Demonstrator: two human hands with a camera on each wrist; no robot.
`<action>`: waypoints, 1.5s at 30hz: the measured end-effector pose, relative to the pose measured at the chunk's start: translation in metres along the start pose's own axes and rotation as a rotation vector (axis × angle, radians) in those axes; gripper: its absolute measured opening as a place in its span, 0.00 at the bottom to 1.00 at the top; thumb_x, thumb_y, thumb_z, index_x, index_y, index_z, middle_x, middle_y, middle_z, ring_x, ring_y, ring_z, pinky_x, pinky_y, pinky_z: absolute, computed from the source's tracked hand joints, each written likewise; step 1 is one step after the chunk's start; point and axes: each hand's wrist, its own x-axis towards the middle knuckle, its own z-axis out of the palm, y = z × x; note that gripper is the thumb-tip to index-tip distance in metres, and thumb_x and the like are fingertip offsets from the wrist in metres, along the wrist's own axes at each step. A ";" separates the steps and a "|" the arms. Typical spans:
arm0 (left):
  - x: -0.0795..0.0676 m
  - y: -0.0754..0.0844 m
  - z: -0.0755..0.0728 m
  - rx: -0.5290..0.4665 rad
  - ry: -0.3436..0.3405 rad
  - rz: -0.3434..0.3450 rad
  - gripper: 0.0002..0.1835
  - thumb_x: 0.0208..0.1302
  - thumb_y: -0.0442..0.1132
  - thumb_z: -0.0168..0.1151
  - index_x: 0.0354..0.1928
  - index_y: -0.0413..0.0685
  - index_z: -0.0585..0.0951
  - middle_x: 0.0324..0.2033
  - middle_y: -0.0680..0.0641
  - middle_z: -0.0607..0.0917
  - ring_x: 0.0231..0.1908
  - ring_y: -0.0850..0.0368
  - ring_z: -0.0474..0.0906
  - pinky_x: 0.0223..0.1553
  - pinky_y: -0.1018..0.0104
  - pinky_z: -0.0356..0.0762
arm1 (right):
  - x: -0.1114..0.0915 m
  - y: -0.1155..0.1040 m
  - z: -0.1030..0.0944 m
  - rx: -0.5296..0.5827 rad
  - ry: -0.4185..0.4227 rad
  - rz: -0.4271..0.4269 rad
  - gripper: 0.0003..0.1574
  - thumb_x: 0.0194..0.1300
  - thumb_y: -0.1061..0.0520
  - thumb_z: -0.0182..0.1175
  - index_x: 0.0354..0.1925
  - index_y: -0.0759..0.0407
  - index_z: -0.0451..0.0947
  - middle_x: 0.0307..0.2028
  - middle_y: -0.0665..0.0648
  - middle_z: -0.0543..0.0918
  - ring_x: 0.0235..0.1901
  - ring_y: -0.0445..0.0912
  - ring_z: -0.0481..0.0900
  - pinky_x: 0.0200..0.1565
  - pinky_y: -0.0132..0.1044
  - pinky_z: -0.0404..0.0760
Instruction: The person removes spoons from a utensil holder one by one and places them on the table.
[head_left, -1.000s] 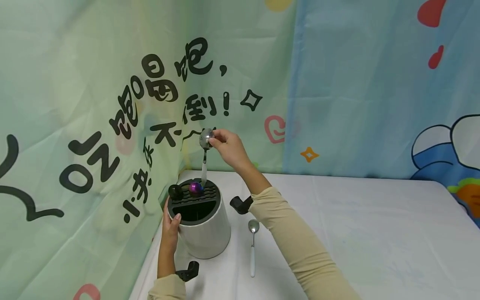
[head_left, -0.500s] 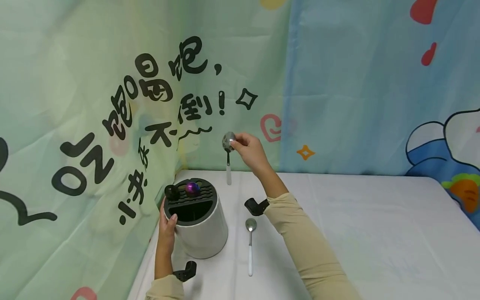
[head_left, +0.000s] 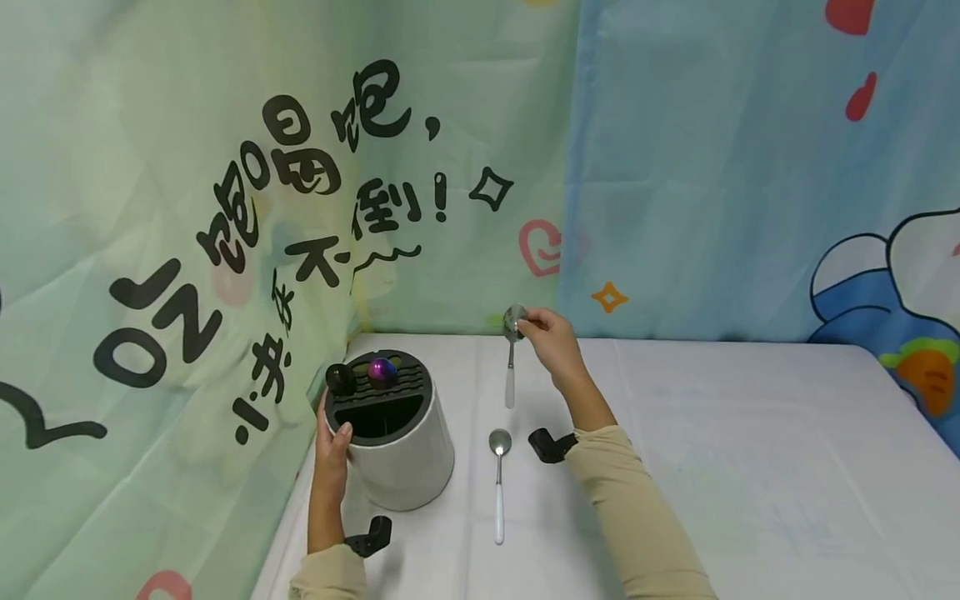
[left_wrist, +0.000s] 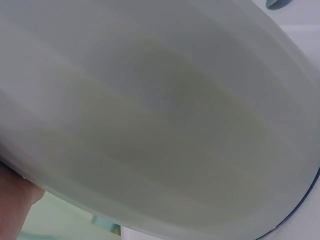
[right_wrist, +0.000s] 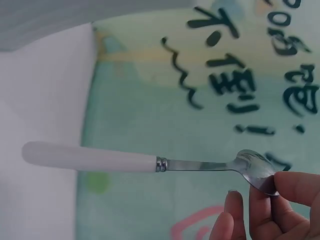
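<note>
A white-handled metal spoon (right_wrist: 90, 157) hangs handle-down from my right hand (head_left: 551, 342), whose thumb and fingers pinch the edge of its bowl. My left hand (head_left: 332, 454) grips the near left side of a white round utensil holder (head_left: 408, 471) with a black slotted lid; only its thumb and wrist side show, the other fingers hidden behind. In the left wrist view the holder's pale wall (left_wrist: 160, 125) fills most of the picture. Two utensils with rounded ends, one black (head_left: 341, 379) and one shiny purple (head_left: 382, 372), stand in the lid's slots.
A second white-handled spoon (head_left: 499, 483) lies on the white tablecloth (head_left: 750, 467), bowl away from me, right of the holder. Printed fabric (head_left: 465, 100) walls the table at the left and back. Black camera mounts sit on both wrists.
My right hand has carried the spoon up out of the holder's lid, then rightward and down, so it now hangs beyond the lying spoon. My left hand stays on the holder.
</note>
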 end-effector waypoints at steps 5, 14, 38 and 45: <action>0.002 0.002 -0.001 -0.005 -0.001 0.012 0.38 0.59 0.45 0.42 0.71 0.47 0.44 0.69 0.38 0.49 0.66 0.48 0.48 0.66 0.44 0.41 | -0.002 0.029 -0.009 -0.027 0.036 0.067 0.24 0.66 0.56 0.48 0.56 0.68 0.69 0.54 0.65 0.71 0.55 0.55 0.67 0.58 0.49 0.65; 0.002 0.002 -0.002 -0.021 0.001 0.008 0.40 0.59 0.47 0.44 0.71 0.45 0.42 0.69 0.37 0.48 0.67 0.41 0.44 0.65 0.41 0.38 | -0.009 0.077 -0.011 -0.112 0.047 0.148 0.23 0.63 0.56 0.48 0.51 0.71 0.72 0.50 0.68 0.76 0.51 0.56 0.70 0.53 0.51 0.66; 0.000 -0.001 0.001 -0.037 0.011 0.005 0.39 0.57 0.44 0.43 0.71 0.45 0.44 0.69 0.37 0.48 0.66 0.43 0.46 0.66 0.43 0.39 | -0.016 0.184 0.004 -0.293 0.041 0.322 0.21 0.58 0.56 0.52 0.42 0.74 0.77 0.44 0.69 0.79 0.44 0.58 0.74 0.42 0.44 0.74; -0.001 0.000 0.001 -0.030 0.024 -0.014 0.39 0.56 0.43 0.42 0.71 0.47 0.44 0.68 0.36 0.50 0.64 0.45 0.51 0.65 0.42 0.41 | -0.027 0.168 0.008 -0.312 0.045 0.311 0.22 0.60 0.57 0.49 0.43 0.76 0.75 0.42 0.70 0.78 0.41 0.57 0.73 0.38 0.39 0.73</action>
